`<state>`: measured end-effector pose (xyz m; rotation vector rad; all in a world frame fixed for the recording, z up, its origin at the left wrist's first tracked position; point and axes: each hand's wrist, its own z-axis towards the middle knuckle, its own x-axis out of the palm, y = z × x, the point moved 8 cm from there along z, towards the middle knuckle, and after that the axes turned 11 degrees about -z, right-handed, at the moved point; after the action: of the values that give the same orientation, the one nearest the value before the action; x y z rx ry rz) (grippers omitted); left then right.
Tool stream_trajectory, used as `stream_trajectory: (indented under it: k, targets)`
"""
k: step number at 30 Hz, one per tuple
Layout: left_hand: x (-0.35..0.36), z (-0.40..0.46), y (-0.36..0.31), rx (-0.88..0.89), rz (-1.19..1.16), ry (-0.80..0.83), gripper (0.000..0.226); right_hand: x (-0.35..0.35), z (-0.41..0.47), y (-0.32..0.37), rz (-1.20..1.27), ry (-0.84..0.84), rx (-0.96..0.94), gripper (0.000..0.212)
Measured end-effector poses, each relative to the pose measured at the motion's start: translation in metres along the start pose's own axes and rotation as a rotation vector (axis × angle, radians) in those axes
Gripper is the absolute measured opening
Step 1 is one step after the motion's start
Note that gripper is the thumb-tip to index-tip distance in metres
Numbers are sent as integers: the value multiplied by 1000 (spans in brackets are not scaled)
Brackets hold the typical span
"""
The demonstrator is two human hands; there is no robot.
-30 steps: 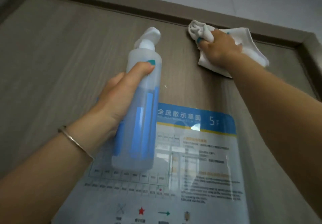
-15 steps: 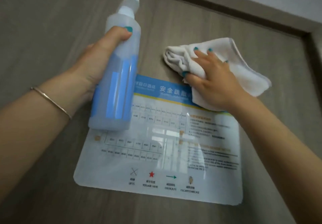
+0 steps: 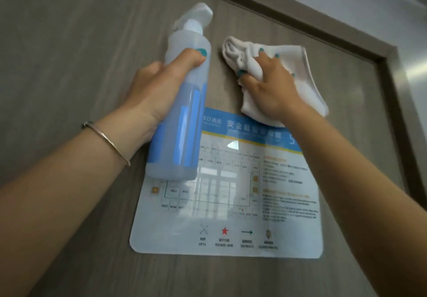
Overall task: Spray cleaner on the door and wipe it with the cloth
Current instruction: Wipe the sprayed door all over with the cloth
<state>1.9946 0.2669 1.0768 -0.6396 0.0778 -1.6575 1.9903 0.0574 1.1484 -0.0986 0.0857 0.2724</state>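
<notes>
Against the upper door, just above the evacuation sign, the right hand presses the cloth, fingers gripping its bunched folds; the left hand grips the spray bottle. Wiping looks underway, lower door likely left

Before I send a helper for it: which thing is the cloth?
Find the grey door with its evacuation plan sign. Just above the sign's top edge, the right hand presses the cloth: white, crumpled, unlike the bluish spray bottle beside it.
</notes>
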Motion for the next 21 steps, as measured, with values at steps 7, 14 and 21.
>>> stream_trajectory:
  k: [7, 14, 21]
  targets:
    - [-3, -22, 2, 28, -12, 42, 32, -2, -80, 8, -40, 108, -59, 37]
    - [-1, -28, 1, -17, -39, 39, 30, -8, -7, -10, 7, 82, 52, 49]
    - [-4, -31, 1, -19, -54, 44, 26, -11, -36, -10, 6, 61, 107, 50]
